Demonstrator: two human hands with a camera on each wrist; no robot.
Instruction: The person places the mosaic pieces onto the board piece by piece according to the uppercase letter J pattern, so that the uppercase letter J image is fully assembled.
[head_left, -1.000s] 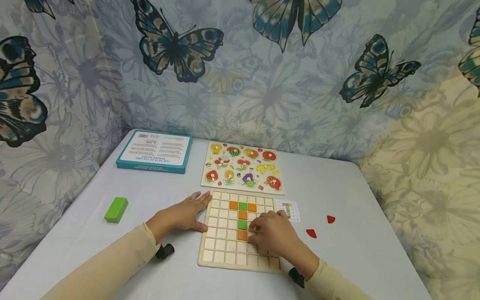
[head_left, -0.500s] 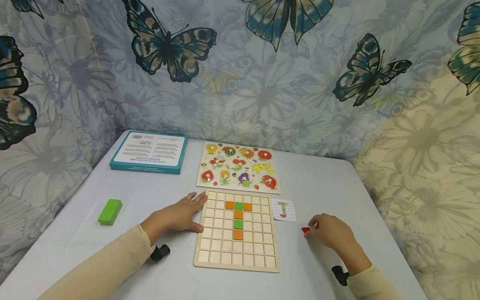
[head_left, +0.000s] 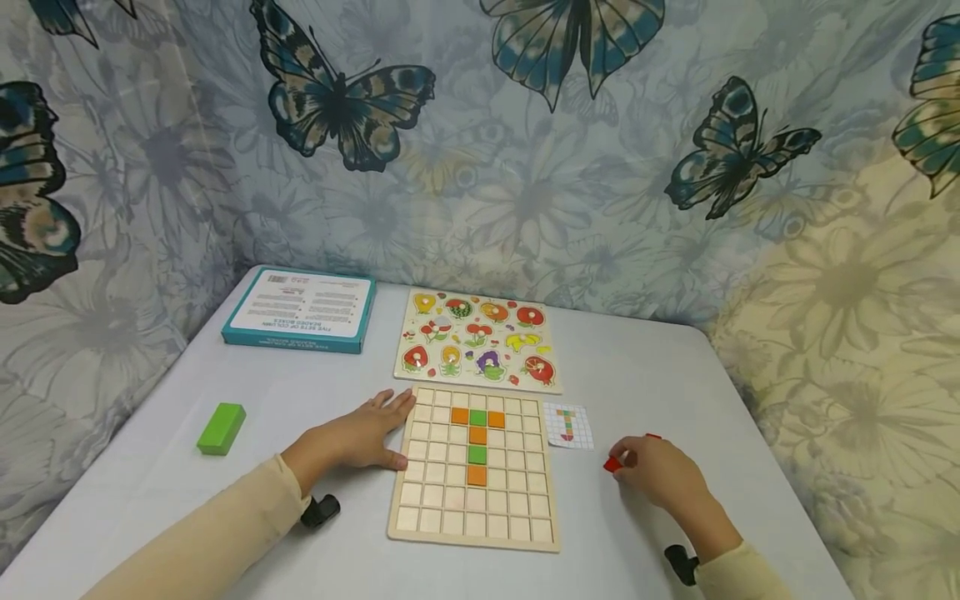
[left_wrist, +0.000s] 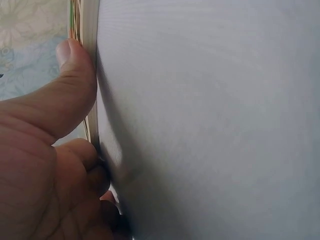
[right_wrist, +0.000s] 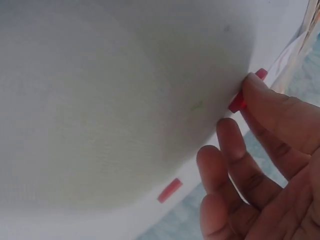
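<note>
My right hand [head_left: 660,473] is right of the wooden grid board, pinching a red quarter-circle tile [head_left: 612,464] between thumb and finger; the right wrist view shows the thumb over the red tile [right_wrist: 239,102]. A second red tile [right_wrist: 170,190] lies on the cloth beyond the curled other fingers, mostly hidden by the hand in the head view. My left hand [head_left: 360,435] rests along the left edge of the grid board [head_left: 432,523], thumb and fingers spread. Orange and green square tiles form a T on the board, with an orange tile [head_left: 477,476] at its foot.
A small pattern card [head_left: 581,427] lies at the board's right edge. Behind the board is a fruit puzzle board [head_left: 465,337]. A teal and white box [head_left: 300,308] lies back left, and a green block [head_left: 221,429] sits on the left of the white-covered table.
My right hand has moved right, from over the board to the red tiles, and now pinches one. My left hand stays at the board's left edge.
</note>
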